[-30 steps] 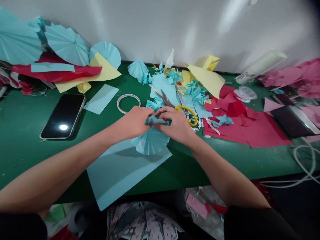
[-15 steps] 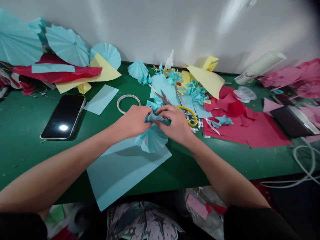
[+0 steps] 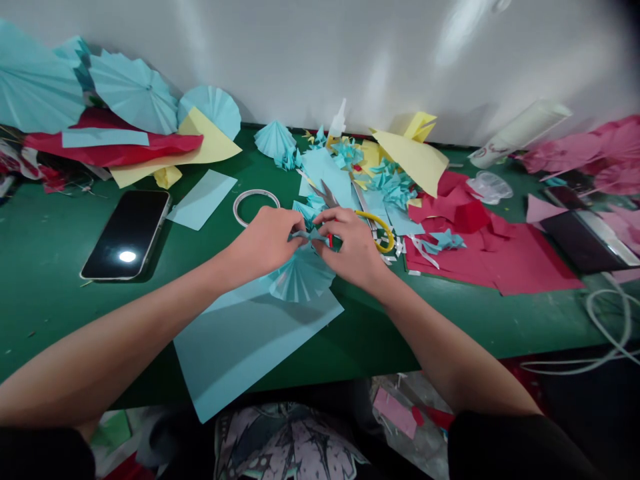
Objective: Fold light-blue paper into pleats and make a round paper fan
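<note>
Between my two hands is a small folded strip of light blue paper [image 3: 311, 235]. My left hand [image 3: 270, 237] pinches its left end between thumb and fingers. Its right end is pinched by my right hand [image 3: 353, 247], whose fingers curl over it. Just below lies a pleated blue paper fan [image 3: 299, 279], partly hidden by the hands, over a flat blue sheet [image 3: 255, 347]. Scissors with yellow handles [image 3: 383, 233] lie right behind my right hand, their other handle partly covered. A roll of tape [image 3: 245, 195] rests behind my left hand.
A phone [image 3: 127, 233] and a small blue sheet [image 3: 203, 200] lie at left. Pleated blue fans [image 3: 135, 93] lean against the wall. Red paper [image 3: 490, 253], yellow paper [image 3: 415, 160] and a glue bottle [image 3: 339, 121] are at the back and right. A white cable [image 3: 607, 347] loops at the right edge.
The blue strip between my fingers has turned and now looks thinner and flatter. Both hands have stayed nearly in place, and the fan below has shifted slightly left.
</note>
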A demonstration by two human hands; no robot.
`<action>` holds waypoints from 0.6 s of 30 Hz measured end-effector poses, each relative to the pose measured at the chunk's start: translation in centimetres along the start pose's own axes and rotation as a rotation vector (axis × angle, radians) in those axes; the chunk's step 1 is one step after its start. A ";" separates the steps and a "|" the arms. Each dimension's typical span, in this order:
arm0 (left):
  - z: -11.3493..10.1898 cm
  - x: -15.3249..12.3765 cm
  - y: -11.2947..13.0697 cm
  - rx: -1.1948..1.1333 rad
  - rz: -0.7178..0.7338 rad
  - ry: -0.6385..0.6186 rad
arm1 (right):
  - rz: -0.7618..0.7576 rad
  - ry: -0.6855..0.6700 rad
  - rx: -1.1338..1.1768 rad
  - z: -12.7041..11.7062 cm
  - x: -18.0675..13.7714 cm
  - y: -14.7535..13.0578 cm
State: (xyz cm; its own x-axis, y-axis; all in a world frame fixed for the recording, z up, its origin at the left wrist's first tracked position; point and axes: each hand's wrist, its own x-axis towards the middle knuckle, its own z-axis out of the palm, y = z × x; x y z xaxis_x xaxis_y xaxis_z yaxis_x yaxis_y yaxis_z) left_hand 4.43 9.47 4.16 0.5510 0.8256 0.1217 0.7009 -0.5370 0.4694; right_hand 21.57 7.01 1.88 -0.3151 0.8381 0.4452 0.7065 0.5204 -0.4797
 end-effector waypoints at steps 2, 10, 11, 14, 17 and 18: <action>0.1 0.0 -0.1 0.001 0.000 0.003 | -0.007 0.004 0.003 0.0 0.0 -0.1; -0.1 0.2 -0.2 0.003 -0.024 0.034 | 0.089 -0.016 0.027 -0.3 0.2 -0.2; -0.2 0.3 -0.2 0.002 -0.045 0.046 | 0.116 -0.027 0.025 -0.4 0.2 -0.1; -0.2 0.4 -0.4 -0.057 -0.107 0.064 | 0.168 -0.053 0.016 -0.5 0.4 0.1; 0.0 0.4 -0.6 -0.183 -0.097 0.034 | 0.145 -0.055 0.045 -0.5 0.4 0.2; 0.1 0.4 -0.7 -0.198 -0.082 0.020 | 0.131 -0.053 0.058 -0.4 0.4 0.2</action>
State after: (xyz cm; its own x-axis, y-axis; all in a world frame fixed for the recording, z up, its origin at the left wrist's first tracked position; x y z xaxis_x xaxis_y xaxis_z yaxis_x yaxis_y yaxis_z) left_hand 4.22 10.11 3.80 0.4852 0.8695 0.0924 0.6393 -0.4249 0.6409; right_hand 21.86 7.38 2.31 -0.2568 0.9060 0.3364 0.7064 0.4135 -0.5745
